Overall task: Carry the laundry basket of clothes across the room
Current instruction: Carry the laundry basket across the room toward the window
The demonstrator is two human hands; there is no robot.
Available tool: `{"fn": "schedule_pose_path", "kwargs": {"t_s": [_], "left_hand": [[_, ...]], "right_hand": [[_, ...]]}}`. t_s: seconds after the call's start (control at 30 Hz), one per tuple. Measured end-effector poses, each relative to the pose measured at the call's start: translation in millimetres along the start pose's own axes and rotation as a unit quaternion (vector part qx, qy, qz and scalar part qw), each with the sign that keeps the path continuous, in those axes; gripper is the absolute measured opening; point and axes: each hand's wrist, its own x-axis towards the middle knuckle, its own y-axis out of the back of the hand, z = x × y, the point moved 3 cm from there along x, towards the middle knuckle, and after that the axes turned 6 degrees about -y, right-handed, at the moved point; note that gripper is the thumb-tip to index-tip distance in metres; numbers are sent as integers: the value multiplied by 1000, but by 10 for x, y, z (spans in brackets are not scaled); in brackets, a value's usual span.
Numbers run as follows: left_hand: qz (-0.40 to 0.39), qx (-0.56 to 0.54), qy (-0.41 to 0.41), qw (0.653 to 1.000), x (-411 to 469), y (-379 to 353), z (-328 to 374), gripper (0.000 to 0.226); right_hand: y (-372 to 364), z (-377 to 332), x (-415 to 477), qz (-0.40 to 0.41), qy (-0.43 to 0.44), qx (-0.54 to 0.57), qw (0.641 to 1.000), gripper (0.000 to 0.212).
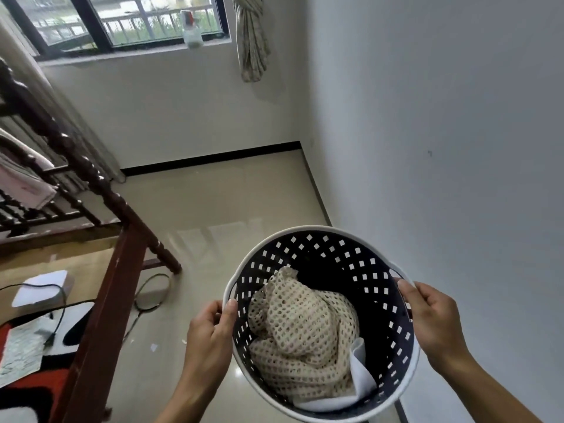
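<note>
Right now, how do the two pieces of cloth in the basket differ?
The cream mesh garment is open-weave, full of holes, and heaped across most of the laundry basket; the white cloth is smooth, plain, and tucked under it against the near wall, mostly hidden. Both are pale, crumpled, and lie inside the basket.
</note>
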Motion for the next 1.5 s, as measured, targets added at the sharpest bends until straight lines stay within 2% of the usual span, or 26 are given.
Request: {"fn": "schedule_pose_path", "kwargs": {"t_s": [0.13,0.3,0.47,0.6,0.8,1.0,1.17,1.33,1.5], "left_hand": [[20,1,21,1000,763,-257,33,36],[62,1,36,997,1693,-326,193,41],[115,-19,49,992,2486,-293,222,34],[129,-28,62,989,3327,-314,112,39],[99,-27,60,993,4822,-379,180,34],[56,-29,14,998,6209,-447,656,31],[62,-22,8,998,7236,-675,671,31],[83,-17,30,996,8207,-1001,706,34],[121,-22,51,991,9071,-1049,809,34]], "right_hand": [[-410,-192,858,-34,-11,10,999,55],[-993,-612,1879,-70,3,-7,998,44],[-1658,-1041,2713,-118,38,-25,992,47],[-2242,-1226,3352,-136,29,-27,990,44],[-3003,-1598,4291,-104,18,-38,994,50],[-3481,-2184,5124,-62,14,7,998,43],[-3959,-2481,6028,-53,18,13,998,47],[-4521,-2690,7124,-79,9,4,997,54],[-5194,-3213,8091,-144,30,7,989,44]]}}
